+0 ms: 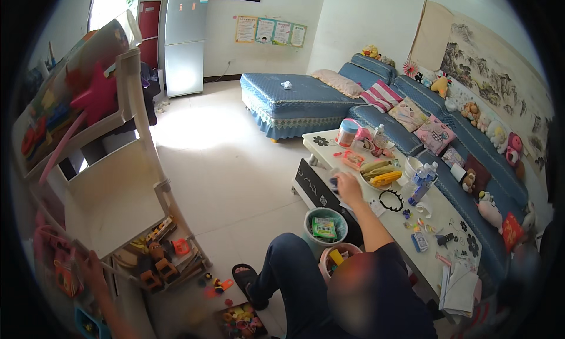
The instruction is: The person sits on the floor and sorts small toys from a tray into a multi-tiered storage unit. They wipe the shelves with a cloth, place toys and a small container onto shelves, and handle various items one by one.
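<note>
My right hand [349,189] reaches over the near edge of the low white coffee table [322,150], its fingers closed on a small, blurred dark and whitish item [335,181] whose kind I cannot tell. Just right of it stands a bowl with corn cobs [385,178]; a black toothed headband [391,201] lies nearby. At the lower left, my left hand [92,268] is blurred against the front edge of a beige plastic toy rack [112,198]; its grip is unclear. Toy vehicles [161,259] fill the rack's lower bin.
Below the table edge stand a lined waste bin [325,226] and a pink bucket [324,265]. Small toys [216,286] and a toy-filled box [240,321] lie on the floor by my sandaled foot. Bottles [423,182], playing cards [419,242] and papers [459,290] occupy the table. Beyond it runs a blue sofa [287,105].
</note>
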A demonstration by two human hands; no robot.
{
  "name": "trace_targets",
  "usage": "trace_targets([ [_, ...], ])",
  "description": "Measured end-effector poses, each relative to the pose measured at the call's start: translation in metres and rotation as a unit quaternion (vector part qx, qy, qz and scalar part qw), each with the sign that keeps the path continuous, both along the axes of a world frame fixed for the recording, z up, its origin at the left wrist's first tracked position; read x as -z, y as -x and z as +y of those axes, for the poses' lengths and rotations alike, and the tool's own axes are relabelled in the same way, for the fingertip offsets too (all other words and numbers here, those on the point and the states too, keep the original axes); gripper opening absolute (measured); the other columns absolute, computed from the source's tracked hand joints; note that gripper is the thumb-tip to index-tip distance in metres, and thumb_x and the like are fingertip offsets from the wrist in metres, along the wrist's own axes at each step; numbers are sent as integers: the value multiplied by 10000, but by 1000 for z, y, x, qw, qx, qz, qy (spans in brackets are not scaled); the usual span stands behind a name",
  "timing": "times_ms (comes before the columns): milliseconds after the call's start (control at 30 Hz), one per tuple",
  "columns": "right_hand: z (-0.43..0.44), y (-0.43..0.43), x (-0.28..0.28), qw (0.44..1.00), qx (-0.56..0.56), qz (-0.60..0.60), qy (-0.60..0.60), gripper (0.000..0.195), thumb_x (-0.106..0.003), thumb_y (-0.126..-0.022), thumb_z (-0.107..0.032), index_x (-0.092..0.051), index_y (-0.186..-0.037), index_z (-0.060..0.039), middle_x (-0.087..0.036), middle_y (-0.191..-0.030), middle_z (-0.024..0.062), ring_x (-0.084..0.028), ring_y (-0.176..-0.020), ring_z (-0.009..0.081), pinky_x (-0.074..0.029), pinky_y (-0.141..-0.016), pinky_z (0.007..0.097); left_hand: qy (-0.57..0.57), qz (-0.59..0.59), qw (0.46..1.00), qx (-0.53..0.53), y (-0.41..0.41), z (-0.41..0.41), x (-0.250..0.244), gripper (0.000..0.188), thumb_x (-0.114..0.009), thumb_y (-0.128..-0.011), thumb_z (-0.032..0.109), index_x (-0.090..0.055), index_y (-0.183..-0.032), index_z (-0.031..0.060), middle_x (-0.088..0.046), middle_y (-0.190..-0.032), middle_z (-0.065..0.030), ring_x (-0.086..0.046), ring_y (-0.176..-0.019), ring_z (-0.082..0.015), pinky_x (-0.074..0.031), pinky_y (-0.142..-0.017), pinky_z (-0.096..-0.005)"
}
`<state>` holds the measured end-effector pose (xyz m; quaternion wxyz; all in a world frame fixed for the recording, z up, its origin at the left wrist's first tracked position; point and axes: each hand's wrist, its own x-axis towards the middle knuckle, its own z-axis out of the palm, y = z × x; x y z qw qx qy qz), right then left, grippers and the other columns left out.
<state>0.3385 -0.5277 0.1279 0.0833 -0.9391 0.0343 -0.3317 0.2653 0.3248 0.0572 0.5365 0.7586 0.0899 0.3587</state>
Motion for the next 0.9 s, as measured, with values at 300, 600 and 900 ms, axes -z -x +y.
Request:
trace_targets([
  [300,-64,-3,77,937,157,309,27,388,-533,-980,-231,-566,-1357,-147,-314,-1586,131,-345,-1423,353,-311,-1164,444,-96,131,982,-94,24,19,-14,610,-571,-1012,314,-340,-1491,15,-523,-1361,-186,-556,-1167,-270,-464,-962,-372],
  [600,-175,-37,69,956,170,219,-97,642,-565,-890,-433,-498,-1416,-71,-485,-1436,245,-460,-1329,402,-363,-1125,471,-123,62,983,-122,13,-67,-57,451,-689,-899,291,-530,-1178,-26,-581,-1162,-221,-596,-1059,-347,-475,-893,-419],
  [900,49,-57,-131,972,70,-5,222,267,-718,-820,-164,-687,-1067,-67,-641,-1012,105,-598,-994,281,-483,-889,412,-89,-9,993,-82,24,-63,-67,477,-735,-843,338,-552,-1146,19,-617,-1048,-175,-621,-970,-337,-485,-842,-413],
])
